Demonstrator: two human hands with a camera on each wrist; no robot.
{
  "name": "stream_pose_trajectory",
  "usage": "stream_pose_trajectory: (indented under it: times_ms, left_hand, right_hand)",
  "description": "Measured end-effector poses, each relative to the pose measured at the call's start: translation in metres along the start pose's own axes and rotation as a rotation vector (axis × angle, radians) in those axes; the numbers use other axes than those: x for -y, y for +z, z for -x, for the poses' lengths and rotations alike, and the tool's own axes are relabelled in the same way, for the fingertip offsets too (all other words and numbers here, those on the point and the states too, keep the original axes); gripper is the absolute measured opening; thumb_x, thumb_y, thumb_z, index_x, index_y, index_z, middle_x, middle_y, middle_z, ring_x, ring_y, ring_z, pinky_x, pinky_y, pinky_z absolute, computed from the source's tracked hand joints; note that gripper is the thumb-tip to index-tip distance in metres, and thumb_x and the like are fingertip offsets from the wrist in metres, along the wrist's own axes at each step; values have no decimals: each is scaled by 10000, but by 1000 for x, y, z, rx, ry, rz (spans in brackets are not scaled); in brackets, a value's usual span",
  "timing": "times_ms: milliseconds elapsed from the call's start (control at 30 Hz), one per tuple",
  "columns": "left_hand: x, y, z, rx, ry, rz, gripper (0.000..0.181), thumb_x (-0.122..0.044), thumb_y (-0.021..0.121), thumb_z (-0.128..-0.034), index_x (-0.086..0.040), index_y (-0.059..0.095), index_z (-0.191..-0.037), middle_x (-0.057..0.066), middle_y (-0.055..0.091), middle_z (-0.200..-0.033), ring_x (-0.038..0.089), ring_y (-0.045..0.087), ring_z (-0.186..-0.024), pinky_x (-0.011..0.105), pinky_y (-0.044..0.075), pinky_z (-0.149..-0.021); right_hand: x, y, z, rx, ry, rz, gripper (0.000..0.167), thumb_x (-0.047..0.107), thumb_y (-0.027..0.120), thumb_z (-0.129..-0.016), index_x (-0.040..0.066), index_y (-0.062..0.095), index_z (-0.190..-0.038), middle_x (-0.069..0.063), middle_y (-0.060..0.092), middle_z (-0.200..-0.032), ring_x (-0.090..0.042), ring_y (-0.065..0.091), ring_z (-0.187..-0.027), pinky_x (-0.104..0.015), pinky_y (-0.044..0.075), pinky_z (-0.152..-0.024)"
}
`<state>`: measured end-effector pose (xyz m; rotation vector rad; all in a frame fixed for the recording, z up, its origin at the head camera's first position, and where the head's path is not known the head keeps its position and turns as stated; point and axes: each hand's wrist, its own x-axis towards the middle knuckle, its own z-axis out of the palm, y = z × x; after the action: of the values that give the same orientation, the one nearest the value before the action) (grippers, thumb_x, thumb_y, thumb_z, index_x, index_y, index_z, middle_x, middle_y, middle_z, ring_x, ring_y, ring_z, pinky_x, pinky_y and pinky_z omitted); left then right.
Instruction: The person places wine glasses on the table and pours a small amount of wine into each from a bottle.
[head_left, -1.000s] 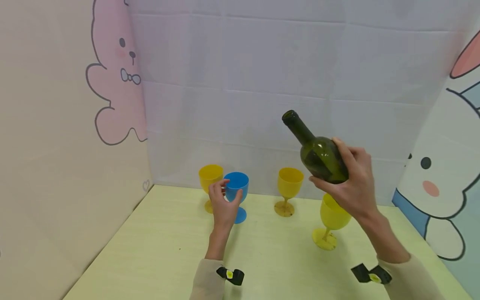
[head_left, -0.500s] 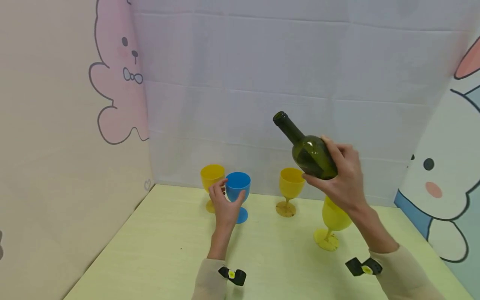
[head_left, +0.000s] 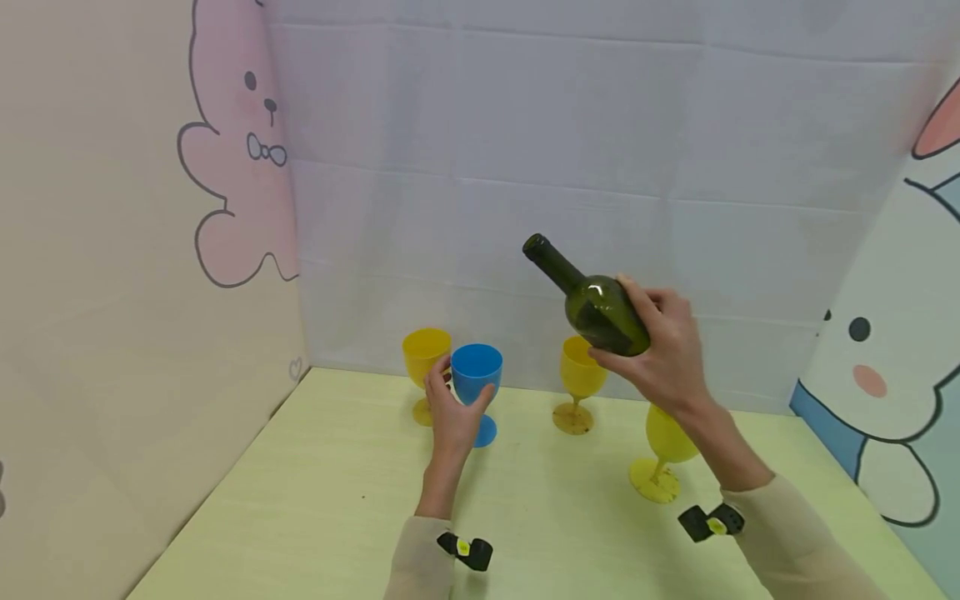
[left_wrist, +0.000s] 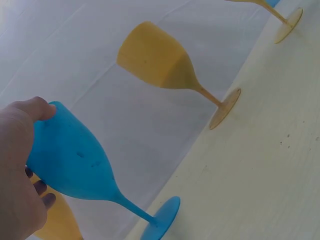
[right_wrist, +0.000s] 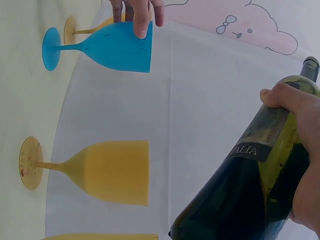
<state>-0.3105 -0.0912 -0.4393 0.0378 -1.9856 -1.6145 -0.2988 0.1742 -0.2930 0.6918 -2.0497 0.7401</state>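
Note:
My left hand grips the bowl of a blue plastic goblet, thumb on one side and fingers on the other. The goblet stands upright, its foot on the table. A dark green glass wine bottle is held by its body in my right hand, above the table. The bottle tilts with its neck up and to the left, its open mouth higher than the goblets. In the right wrist view its dark label shows part of a word. No liquid is seen leaving it.
Several yellow goblets stand on the pale table: one yellow goblet behind my left hand, another yellow goblet behind the bottle, a third yellow goblet partly hidden by my right forearm. White sheeting hangs behind.
My right hand has carried the bottle leftward, towards the blue goblet, and its mouth is slightly lower. My left fingers have closed in on the goblet's bowl.

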Motion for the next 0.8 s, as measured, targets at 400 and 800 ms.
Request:
stream_pose_trajectory:
  times_ms: [400, 800]
  left_hand:
    - [2, 4, 0, 61, -65, -1, 910, -287, 797, -839, -200, 237, -1551, 93, 311, -1560, 346, 328, -1425, 643, 351, -1117]
    - [6, 9, -2, 66, -103, -18, 930, -291, 774, -869, -232, 178, -1580, 73, 274, -1610, 358, 297, -1457, 645, 314, -1142]
  right_hand:
    - [-8, 19, 0, 69, -60, 89, 1003, 267, 973, -567, 177, 505, -1450, -237, 536, -1165, -410, 468, -1020, -495, 362, -786]
    - [-7, 30, -3, 120, -78, 114, 973, 323, 953, -602, 185, 502, -1454, -224, 537, -1166, -397, 468, -1013, -551, 381, -827]
